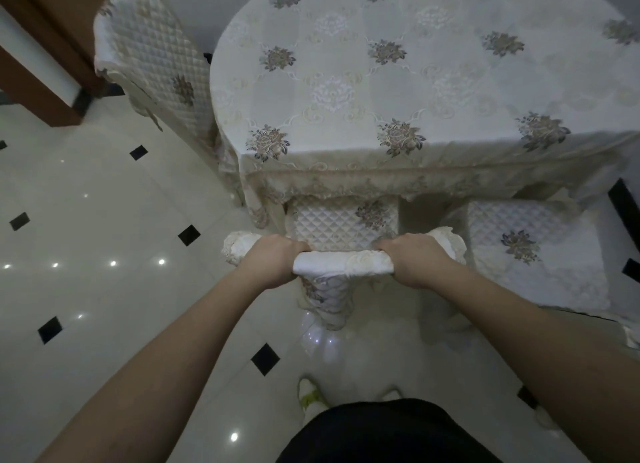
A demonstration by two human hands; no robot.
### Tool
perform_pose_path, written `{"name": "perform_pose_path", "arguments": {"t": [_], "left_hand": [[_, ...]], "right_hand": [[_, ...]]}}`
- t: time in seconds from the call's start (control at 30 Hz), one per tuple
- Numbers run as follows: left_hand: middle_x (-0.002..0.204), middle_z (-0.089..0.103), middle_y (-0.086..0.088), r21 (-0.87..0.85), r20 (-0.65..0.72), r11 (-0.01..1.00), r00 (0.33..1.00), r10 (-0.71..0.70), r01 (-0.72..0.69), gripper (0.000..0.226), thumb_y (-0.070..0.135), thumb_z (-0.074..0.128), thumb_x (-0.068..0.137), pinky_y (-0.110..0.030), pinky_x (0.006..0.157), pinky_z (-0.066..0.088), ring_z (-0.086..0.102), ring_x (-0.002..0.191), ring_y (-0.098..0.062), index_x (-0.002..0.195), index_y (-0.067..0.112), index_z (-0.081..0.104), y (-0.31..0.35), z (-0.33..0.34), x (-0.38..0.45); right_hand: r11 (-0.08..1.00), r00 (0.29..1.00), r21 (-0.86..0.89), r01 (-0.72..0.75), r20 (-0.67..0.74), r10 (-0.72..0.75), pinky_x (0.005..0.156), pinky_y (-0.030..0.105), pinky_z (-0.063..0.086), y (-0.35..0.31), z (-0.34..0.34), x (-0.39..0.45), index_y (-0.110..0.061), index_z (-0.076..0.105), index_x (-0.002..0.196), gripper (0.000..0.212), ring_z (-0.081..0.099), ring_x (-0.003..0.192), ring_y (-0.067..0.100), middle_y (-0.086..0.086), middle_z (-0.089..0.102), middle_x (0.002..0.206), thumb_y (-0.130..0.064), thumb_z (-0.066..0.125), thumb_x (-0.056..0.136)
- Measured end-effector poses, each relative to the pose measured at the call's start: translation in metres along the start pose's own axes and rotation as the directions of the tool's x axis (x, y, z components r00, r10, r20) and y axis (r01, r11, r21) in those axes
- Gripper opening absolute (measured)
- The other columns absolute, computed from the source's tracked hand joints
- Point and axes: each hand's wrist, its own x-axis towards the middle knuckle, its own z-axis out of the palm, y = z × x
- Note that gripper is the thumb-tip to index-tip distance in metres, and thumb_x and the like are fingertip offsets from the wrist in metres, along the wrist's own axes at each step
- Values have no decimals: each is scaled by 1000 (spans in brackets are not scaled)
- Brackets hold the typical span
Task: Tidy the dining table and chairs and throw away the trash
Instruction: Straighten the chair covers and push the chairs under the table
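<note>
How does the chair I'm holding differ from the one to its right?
The held chair is gripped at its backrest top by the left hand and right hand; the right chair is untouched. The held chair's seat sits partly under the tablecloth; the right chair's shows more. Both wear quilted floral covers.

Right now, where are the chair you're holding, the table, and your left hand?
chair (343,262), head view, top rail of its back.
table (381,81), head view, cloth-covered top.
left hand (273,260), head view, back of the hand.

A chair in a quilted cream cover is tucked under the floral-clothed bench.
</note>
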Motion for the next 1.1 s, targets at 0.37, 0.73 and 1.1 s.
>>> {"name": "perform_pose_path", "arguments": {"t": [0.37, 0.73, 1.1], "left_hand": [[103, 69, 1, -49, 44, 998, 998, -37, 39, 40, 38, 62, 82, -29, 65, 39, 63, 93, -23, 121, 32, 57, 4, -2, -5], [124, 56, -3, 11, -48, 949, 948, -316, 317, 66, 43, 70, 73, -42, 94, 39, 51, 117, -25, 130, 25, 42, 27, -4, -26], [119, 62, -3, -132, -466, 946, 824, -324, 297, 52, 42, 53, 81, -42, 88, 46, 58, 109, -24, 128, 19, 53, 81, 7, -85]], "right_hand": [[997, 1000, 73, -21, -10, 22, 77, 34, 46, -1, 6, -3, -31, 53, 118, 36, 60, 101, 23, -2, 64, 113, -30, 55, 82], [994, 982, 103, -36, -179, 54, 106, 39, 24, -8, 10, -24, -26, 43, 135, 63, 46, 120, 26, 1, 55, 129, -36, 62, 76], [985, 890, 173, -12, -448, 90, 105, 46, 34, 3, 27, -80, -17, 55, 129, 56, 52, 119, 29, 6, 60, 125, -36, 68, 78]]}}
